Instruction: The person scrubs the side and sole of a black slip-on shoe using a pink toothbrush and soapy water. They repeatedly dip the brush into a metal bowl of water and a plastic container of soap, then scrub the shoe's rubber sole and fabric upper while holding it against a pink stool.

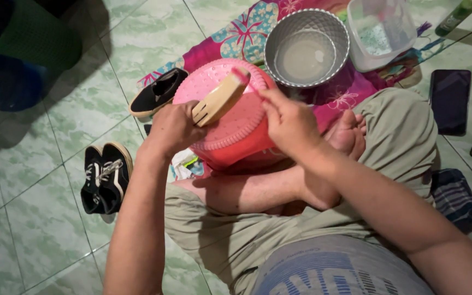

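Green marbled floor tiles with thin grout lines, dim at the upper left edge where a dark blue and green bulk casts shadow. Over the tiles, a bright floral cloth in magenta and teal, spread beneath a pink overturned basin. Just behind the pink basin, a grey faceted bowl holding cloudy water; beyond the basin to the right, a clear plastic tub. Left of the basin, one black slip-on shoe on the cloth's edge, and a black lace-up pair further left on bare tile. Far right of the basin, a dark phone lying flat.

Above the basin, left hand closed around a tan sandal, sole tilted upward. Right hand pinched shut on a pink toothbrush, bristles touching the sandal's upper end.
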